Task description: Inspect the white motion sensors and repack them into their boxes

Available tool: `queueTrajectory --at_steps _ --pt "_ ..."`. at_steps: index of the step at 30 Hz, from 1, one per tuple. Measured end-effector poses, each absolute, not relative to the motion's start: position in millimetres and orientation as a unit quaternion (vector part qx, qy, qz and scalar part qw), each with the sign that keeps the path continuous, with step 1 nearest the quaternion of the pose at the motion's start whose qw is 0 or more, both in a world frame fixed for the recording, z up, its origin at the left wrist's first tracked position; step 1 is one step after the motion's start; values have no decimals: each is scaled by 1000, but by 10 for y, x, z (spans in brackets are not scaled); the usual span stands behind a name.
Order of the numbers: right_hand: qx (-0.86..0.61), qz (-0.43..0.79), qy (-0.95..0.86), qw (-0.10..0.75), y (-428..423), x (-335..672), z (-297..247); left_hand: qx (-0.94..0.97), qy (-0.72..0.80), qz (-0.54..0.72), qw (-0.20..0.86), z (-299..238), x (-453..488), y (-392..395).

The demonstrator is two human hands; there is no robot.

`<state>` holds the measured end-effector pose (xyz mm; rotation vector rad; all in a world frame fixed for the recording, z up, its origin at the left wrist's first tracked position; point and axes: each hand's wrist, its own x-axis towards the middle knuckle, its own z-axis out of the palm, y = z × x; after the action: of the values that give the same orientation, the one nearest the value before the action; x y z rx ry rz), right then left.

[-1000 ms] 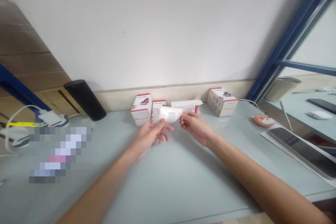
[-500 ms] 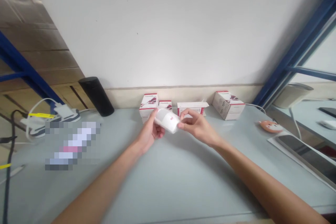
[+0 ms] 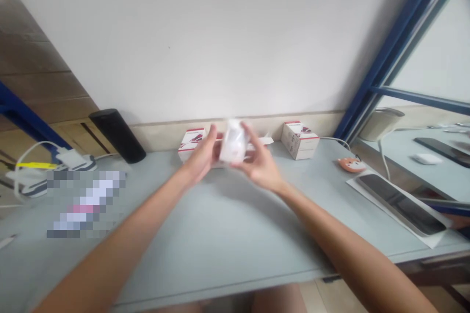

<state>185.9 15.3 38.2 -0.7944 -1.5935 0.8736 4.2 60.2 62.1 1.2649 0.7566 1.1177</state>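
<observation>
A white rounded plastic device, which looks like a motion sensor (image 3: 234, 144), is held up over the table, blurred by motion. My right hand (image 3: 261, 165) grips it from the right, thumb low at its near end and fingers along its far side. Close on its left is my left hand (image 3: 201, 160), open with the thumb raised; whether its fingertips touch the sensor is too blurred to tell. Behind the hands stand a white and red carton (image 3: 191, 141) and, partly hidden, an opened box with its flap (image 3: 266, 140) sticking out.
Another carton (image 3: 300, 140) stands by the wall at right. Nearby lie an orange animal-faced object (image 3: 351, 164) and a dark flat panel (image 3: 400, 204) on white backing. At left are a black cylinder (image 3: 118, 136), a power strip (image 3: 83, 163) with cables and a pixelated item (image 3: 88, 203).
The sensor has turned from slanting sideways to nearly upright and risen slightly. My left hand has loosened from it, while my right hand has wrapped further around. The view has shifted right.
</observation>
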Motion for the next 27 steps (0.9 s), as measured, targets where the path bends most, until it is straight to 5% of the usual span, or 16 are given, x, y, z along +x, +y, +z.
queueTrajectory --at_steps 3,6,11,18,27 --pt "-382 285 -560 678 361 2230 490 632 316 484 516 794 408 878" --pt "-424 230 -454 749 560 2626 470 794 376 339 336 708 707 1078" --pt "-407 225 -365 807 743 2917 349 817 416 270 293 558 878 1253" --pt "-412 181 -492 745 589 2661 439 822 380 328 267 805 346 855" --pt "-385 240 -668 590 -18 1888 504 712 359 451 401 149 -330 91"
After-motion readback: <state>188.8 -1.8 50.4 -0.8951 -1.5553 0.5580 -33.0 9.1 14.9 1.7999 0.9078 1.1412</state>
